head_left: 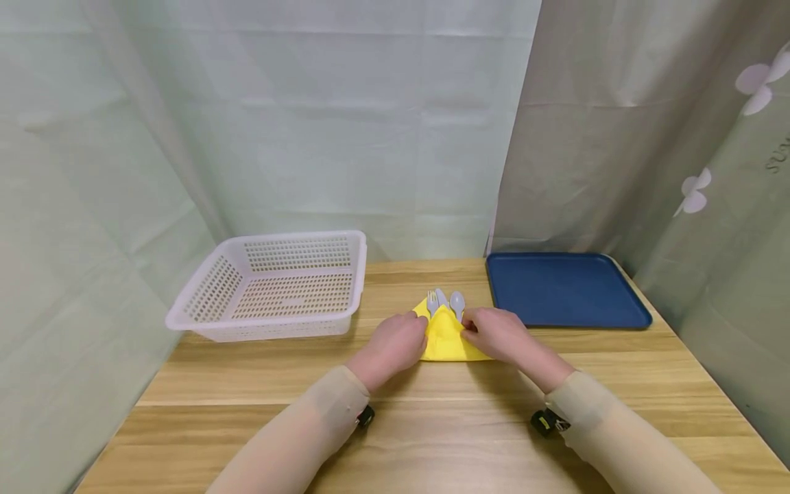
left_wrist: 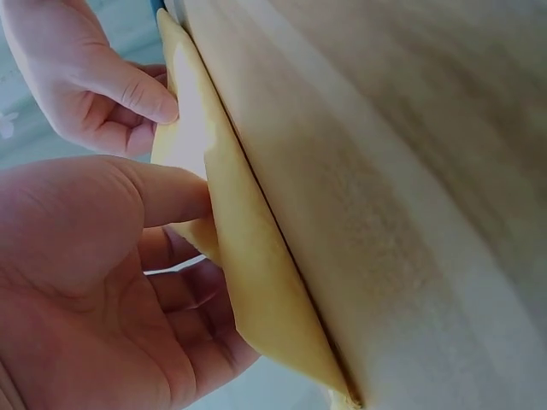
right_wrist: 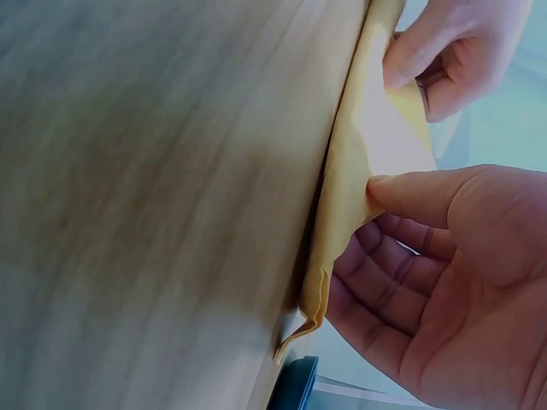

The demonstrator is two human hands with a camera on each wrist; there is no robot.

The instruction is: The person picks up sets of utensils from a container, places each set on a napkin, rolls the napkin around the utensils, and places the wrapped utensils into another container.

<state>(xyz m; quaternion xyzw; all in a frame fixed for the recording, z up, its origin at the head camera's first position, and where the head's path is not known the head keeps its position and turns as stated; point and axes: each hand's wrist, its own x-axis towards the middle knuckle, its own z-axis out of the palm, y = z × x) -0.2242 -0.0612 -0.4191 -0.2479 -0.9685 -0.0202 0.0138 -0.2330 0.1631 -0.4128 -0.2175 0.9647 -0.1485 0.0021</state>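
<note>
A yellow cloth napkin (head_left: 447,346) lies folded on the table, its front edge toward me. Out of its far side stick the heads of a light grey fork (head_left: 432,302), a knife (head_left: 441,298) and a spoon (head_left: 457,302); their handles are covered by the cloth. My left hand (head_left: 396,341) pinches the napkin's left side, thumb on the near face and fingers behind. On the right side my right hand (head_left: 498,332) pinches the cloth the same way, its thumb (right_wrist: 410,195) pressed on the fold. Both hands stay low, close over the tabletop.
To the left stands a white perforated plastic basket (head_left: 348,324). A dark blue tray (head_left: 564,291) lies flat at the back right, near the right hand. Light curtains (head_left: 345,137) hang behind the wooden table (head_left: 444,439) and along both sides.
</note>
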